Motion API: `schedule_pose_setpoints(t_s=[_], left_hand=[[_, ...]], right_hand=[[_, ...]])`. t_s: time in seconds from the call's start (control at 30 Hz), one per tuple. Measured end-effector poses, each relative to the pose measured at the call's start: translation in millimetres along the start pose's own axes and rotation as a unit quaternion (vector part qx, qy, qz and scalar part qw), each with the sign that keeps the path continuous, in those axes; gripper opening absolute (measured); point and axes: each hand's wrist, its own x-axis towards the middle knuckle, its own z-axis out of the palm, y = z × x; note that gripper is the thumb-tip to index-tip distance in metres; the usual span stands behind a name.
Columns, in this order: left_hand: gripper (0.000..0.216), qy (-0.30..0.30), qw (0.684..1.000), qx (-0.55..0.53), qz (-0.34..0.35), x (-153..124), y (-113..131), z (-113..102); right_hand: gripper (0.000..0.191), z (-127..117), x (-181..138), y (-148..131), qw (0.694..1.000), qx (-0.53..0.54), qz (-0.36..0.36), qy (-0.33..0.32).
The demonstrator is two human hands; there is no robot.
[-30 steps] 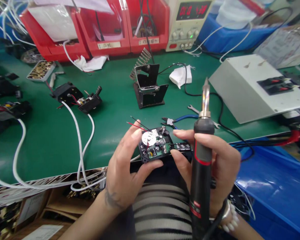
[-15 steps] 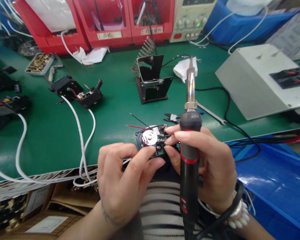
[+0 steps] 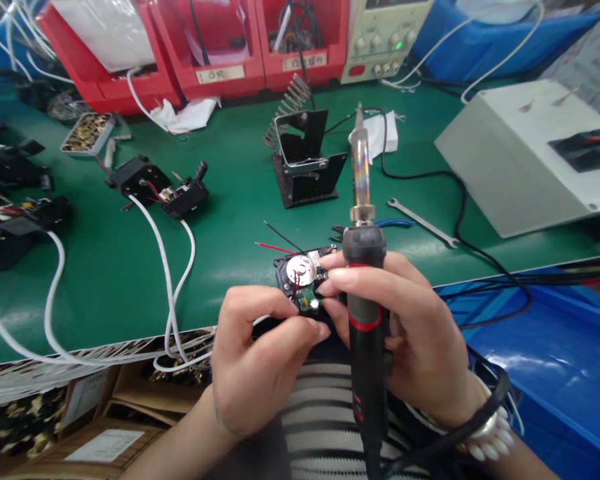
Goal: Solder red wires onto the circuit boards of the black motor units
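Observation:
A small black module (image 3: 303, 280) with a round silver disc, a green circuit board and thin red and black wires sits between both hands near the front edge of the green bench mat (image 3: 220, 220). My left hand (image 3: 253, 363) is curled, pinching the module's near edge with thumb and forefinger. My right hand (image 3: 410, 333) is wrapped round the black handle of a soldering iron (image 3: 363, 267), tip pointing up and away, while its fingertips also touch the module's right side.
A black iron stand (image 3: 303, 160) with a coil is behind the module. Blue-handled pliers (image 3: 380, 225) and a spanner (image 3: 423, 223) lie right of it. Another wired module (image 3: 160, 187) lies left, red bins (image 3: 220, 47) and a power supply (image 3: 385, 33) at the back, a grey box (image 3: 525, 153) right.
My left hand has closed from an open cradle into a pinch on the module. The soldering iron has shifted left and stands more upright over the module.

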Motion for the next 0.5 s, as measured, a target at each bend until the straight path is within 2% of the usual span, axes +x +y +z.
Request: schedule_pose_setpoints(t_s=[0.07,0.2,0.37,0.43,0.5], left_hand=[[0.003,-0.005,1.000,-0.024,-0.017,5.0,-2.4,-3.0],[0.006,-0.040,0.994,-0.062,-0.078,15.6,-2.1,-8.0],[0.014,0.013,0.985,-0.097,-0.145,10.6,4.2,-6.2],[0.014,0.018,0.983,-0.116,-0.138,6.5,3.6,-6.2],[0.016,-0.001,0.988,-0.125,-0.088,4.5,1.8,-7.1]], right_hand=[[0.031,-1.1,0.6,-0.7,1.000,-0.001,0.003,-0.007],[0.032,-2.7,0.8,0.3,1.000,0.002,0.001,-0.008],[0.044,-2.0,0.4,3.7,1.000,0.024,-0.008,0.006],[0.042,-1.2,0.5,3.2,1.000,0.027,-0.001,0.005],[0.039,-0.7,0.5,1.5,1.000,0.024,0.005,0.002]])
